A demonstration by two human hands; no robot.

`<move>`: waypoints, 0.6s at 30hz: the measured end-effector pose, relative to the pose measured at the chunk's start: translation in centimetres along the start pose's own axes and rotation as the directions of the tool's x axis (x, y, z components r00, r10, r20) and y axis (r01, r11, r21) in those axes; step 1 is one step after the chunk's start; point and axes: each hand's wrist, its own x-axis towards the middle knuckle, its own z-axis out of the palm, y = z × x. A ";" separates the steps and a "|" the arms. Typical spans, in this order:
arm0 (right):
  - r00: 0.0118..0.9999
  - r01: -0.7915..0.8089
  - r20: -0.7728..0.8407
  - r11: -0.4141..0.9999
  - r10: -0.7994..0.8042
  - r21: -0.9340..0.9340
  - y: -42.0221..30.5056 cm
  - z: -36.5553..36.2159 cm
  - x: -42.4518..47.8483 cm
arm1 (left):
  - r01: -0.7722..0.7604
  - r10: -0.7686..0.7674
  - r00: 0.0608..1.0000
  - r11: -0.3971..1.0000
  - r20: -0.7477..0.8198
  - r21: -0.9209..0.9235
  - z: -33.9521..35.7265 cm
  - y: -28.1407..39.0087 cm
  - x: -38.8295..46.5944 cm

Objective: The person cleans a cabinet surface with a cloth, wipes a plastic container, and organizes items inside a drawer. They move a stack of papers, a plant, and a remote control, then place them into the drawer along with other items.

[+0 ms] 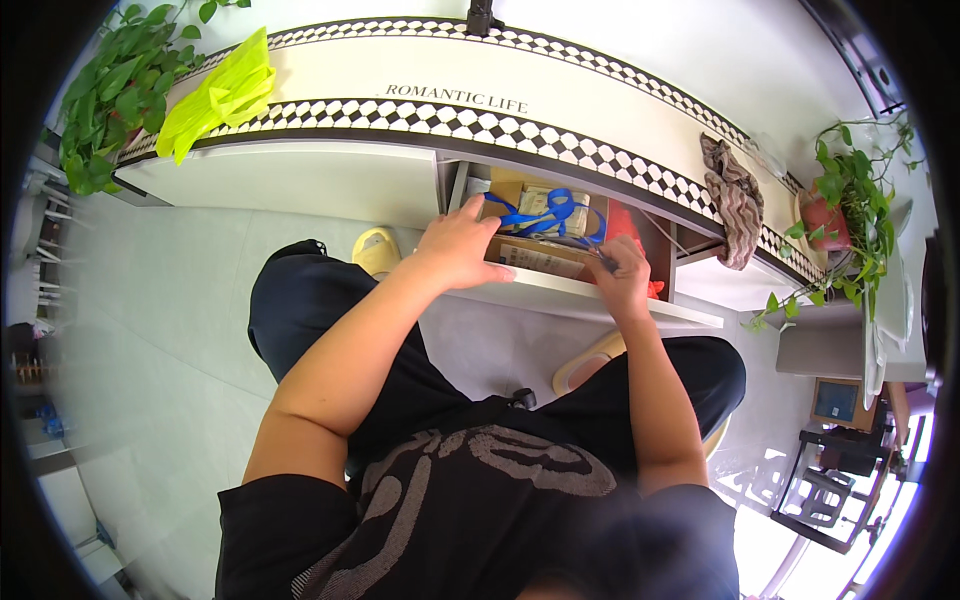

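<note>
A pulled-out drawer (592, 290) under a long cabinet holds a cardboard box (538, 257) with a printed label, a blue ribbon or lanyard (556, 212), a pale bundle (534, 201) beneath it and a red plastic bag (624, 221). My left hand (463, 244) rests at the drawer's left part, fingers spread, beside the box, with nothing seen in it. My right hand (621, 271) is at the box's right side, its fingers closed around a small dark thing (604, 260), too small to name.
A patterned runner (450, 71) covers the cabinet top. On it lie a yellow-green plastic bag (221, 97) and a striped cloth (731, 199) hanging over the edge. Potted plants (124, 90) stand at both ends. Yellow slippers (376, 253) are on the floor below.
</note>
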 end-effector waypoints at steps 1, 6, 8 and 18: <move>1.000 -0.002 -0.007 1.000 0.002 -0.009 -0.3 0.2 0.0 | -0.020 0.026 0.997 0.997 -0.075 0.078 0.4 0.3 -0.1; 1.000 -0.021 -0.014 0.996 0.019 -0.091 0.2 0.7 -0.1 | 0.024 -0.022 0.997 0.999 0.076 -0.026 1.1 0.5 0.0; 0.999 0.014 -0.047 0.990 -0.021 -0.143 0.9 0.8 -0.1 | 0.010 -0.004 0.971 1.000 0.240 -0.024 0.4 0.8 0.5; 0.956 -0.201 0.200 0.976 0.213 -0.080 -1.9 0.2 -2.4 | -0.155 0.129 0.952 0.985 0.277 0.073 1.1 0.5 -2.4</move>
